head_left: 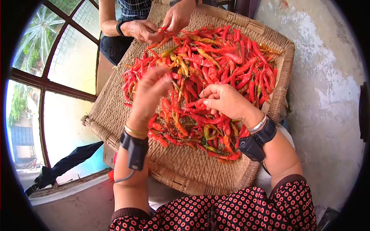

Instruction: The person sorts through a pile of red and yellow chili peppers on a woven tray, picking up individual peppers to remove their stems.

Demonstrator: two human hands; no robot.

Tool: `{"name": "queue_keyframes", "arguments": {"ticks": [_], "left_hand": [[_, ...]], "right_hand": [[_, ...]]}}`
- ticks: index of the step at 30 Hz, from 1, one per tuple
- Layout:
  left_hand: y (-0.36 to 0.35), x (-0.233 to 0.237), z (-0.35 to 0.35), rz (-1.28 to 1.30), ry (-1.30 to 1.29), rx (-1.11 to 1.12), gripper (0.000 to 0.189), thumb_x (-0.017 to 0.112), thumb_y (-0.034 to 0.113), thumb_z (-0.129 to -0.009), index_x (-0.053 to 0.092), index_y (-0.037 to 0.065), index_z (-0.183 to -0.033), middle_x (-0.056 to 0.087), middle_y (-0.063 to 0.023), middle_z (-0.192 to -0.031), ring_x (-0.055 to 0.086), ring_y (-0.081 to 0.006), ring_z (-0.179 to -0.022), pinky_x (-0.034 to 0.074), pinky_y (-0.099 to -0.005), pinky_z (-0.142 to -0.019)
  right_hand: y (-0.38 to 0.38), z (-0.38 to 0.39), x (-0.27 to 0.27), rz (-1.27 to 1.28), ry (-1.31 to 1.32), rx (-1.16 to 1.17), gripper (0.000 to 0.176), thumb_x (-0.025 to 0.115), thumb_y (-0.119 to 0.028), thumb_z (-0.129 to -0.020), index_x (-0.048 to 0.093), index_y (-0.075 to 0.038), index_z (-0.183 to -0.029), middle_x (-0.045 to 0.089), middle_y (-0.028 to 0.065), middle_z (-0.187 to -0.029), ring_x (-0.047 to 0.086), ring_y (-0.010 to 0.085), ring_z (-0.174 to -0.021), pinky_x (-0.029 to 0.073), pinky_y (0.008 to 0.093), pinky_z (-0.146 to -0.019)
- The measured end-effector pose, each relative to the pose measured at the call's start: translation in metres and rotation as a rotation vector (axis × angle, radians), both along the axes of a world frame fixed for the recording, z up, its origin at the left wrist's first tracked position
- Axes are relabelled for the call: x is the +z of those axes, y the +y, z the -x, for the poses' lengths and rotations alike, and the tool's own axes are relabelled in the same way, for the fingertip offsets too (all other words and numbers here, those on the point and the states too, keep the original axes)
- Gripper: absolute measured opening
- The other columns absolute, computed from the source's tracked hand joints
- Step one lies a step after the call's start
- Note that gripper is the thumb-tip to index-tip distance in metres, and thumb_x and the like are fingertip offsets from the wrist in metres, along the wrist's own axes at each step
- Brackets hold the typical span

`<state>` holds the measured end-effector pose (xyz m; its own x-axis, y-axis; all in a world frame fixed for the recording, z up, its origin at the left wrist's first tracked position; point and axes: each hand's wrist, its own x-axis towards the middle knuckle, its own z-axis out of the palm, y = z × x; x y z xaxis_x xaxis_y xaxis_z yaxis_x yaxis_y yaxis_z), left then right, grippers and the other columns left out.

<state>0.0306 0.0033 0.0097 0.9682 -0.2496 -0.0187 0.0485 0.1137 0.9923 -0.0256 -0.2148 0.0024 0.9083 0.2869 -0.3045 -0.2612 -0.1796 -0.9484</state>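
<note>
Red chili peppers point(246, 79), some of them yellow, orange or green, lie heaped on a woven tray point(185, 165). Above the left part of the heap, my left hand point(151, 94) is raised and blurred by motion; its thumb and fingers look apart, and nothing shows between them. My right hand point(228, 102) is over the middle of the heap, thumb and forefinger closed in a pinch. A red chili pepper point(199, 104) shows at its fingertips, partly hidden by the fingers. Both wrists carry a bangle and a strapped black device.
Across the tray, another person's hands point(152, 29) hold a red chili pepper. Panes of a framed window point(73, 57) fill the left side, with a dark folded umbrella point(71, 161) leaning below. A stained wall or floor surface point(323, 96) lies to the right.
</note>
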Motion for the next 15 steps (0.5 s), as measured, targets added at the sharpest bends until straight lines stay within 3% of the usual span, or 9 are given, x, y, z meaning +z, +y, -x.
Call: {"name": "queue_keyframes", "arguments": {"ticks": [1, 3, 4, 6, 8, 11, 13, 14, 15], "left_hand": [[0.001, -0.001, 0.007, -0.223, 0.023, -0.248, 0.031, 0.056, 0.011, -0.088, 0.053, 0.001, -0.116, 0.06, -0.0047, -0.102, 0.056, -0.0085, -0.078, 0.046, -0.0219, -0.067], [-0.015, -0.005, 0.024, -0.331, 0.035, -0.377, 0.031, 0.058, 0.013, -0.087, 0.054, 0.001, -0.115, 0.06, -0.0018, -0.097, 0.053, -0.0049, -0.074, 0.045, -0.0202, -0.064], [-0.019, -0.006, 0.029, -0.33, 0.033, -0.374, 0.031, 0.058, 0.013, -0.087, 0.054, 0.001, -0.115, 0.06, -0.0018, -0.097, 0.053, -0.0049, -0.074, 0.045, -0.0202, -0.064], [-0.024, -0.006, 0.033, -0.422, 0.188, -0.484, 0.025, 0.064, 0.017, -0.084, 0.06, 0.001, -0.103, 0.059, 0.0042, -0.075, 0.05, -0.0009, -0.064, 0.041, -0.0166, -0.055], [-0.024, -0.006, 0.031, -0.454, 0.206, -0.49, 0.02, 0.064, 0.016, -0.084, 0.061, 0.002, -0.097, 0.059, 0.0045, -0.072, 0.05, -0.001, -0.062, 0.04, -0.0166, -0.053], [-0.016, -0.005, 0.017, -0.461, 0.271, -0.495, 0.01, 0.061, 0.014, -0.084, 0.061, 0.004, -0.086, 0.058, 0.0047, -0.069, 0.05, -0.0023, -0.057, 0.04, -0.0179, -0.053], [-0.011, 0.004, 0.007, -0.242, 0.191, -0.226, 0.013, 0.059, 0.012, -0.085, 0.062, 0.001, -0.091, 0.059, 0.0035, -0.068, 0.05, -0.0034, -0.056, 0.04, -0.0181, -0.05], [-0.015, 0.007, 0.004, -0.087, 0.169, -0.013, 0.014, 0.059, 0.013, -0.085, 0.062, 0.001, -0.092, 0.06, 0.0023, -0.07, 0.052, -0.0043, -0.058, 0.042, -0.0186, -0.052], [-0.018, 0.008, 0.002, 0.067, 0.144, 0.201, 0.015, 0.058, 0.013, -0.085, 0.063, 0.001, -0.093, 0.062, 0.0011, -0.072, 0.054, -0.0051, -0.059, 0.044, -0.0191, -0.053]], "right_hand": [[0.001, 0.0, 0.001, -0.034, 0.018, 0.002, 0.017, 0.059, -0.011, -0.083, 0.058, 0.002, -0.094, 0.058, 0.0018, -0.07, 0.054, 0.008, -0.056, 0.045, 0.0229, -0.05], [0.001, 0.0, -0.001, -0.054, 0.014, 0.007, 0.015, 0.058, -0.011, -0.084, 0.057, 0.001, -0.093, 0.058, 0.0016, -0.07, 0.054, 0.0079, -0.057, 0.045, 0.0229, -0.05], [0.002, 0.0, -0.002, -0.076, 0.011, 0.01, 0.014, 0.056, -0.01, -0.085, 0.057, 0.001, -0.093, 0.058, 0.0014, -0.07, 0.054, 0.0079, -0.057, 0.045, 0.0228, -0.05], [0.003, 0.002, 0.001, -0.098, 0.042, 0.019, 0.013, 0.056, -0.01, -0.085, 0.057, 0.001, -0.092, 0.058, 0.0016, -0.071, 0.054, 0.0079, -0.058, 0.045, 0.0227, -0.051], [0.003, 0.002, 0.002, -0.12, 0.075, 0.026, 0.012, 0.056, -0.011, -0.085, 0.056, 0.0, -0.091, 0.058, 0.0017, -0.071, 0.054, 0.0078, -0.059, 0.045, 0.0226, -0.051], [0.002, 0.001, 0.001, -0.13, 0.066, -0.031, 0.022, 0.056, -0.015, -0.087, 0.054, -0.002, -0.104, 0.058, 0.0013, -0.075, 0.055, 0.0067, -0.06, 0.045, 0.02, -0.052], [0.003, 0.0, 0.0, 0.031, -0.098, -0.088, 0.022, 0.058, -0.016, -0.085, 0.057, 0.003, -0.096, 0.06, 0.0034, -0.074, 0.056, 0.0086, -0.06, 0.047, 0.0241, -0.055], [0.004, -0.001, -0.008, 0.053, -0.087, -0.09, 0.026, 0.06, -0.019, -0.083, 0.058, 0.002, -0.098, 0.062, 0.0067, -0.075, 0.06, 0.0163, -0.063, 0.049, 0.0292, -0.059], [0.004, -0.001, -0.016, 0.052, -0.084, -0.089, 0.026, 0.06, -0.019, -0.083, 0.058, 0.002, -0.098, 0.062, 0.0067, -0.075, 0.06, 0.0163, -0.063, 0.049, 0.0292, -0.059]]}}
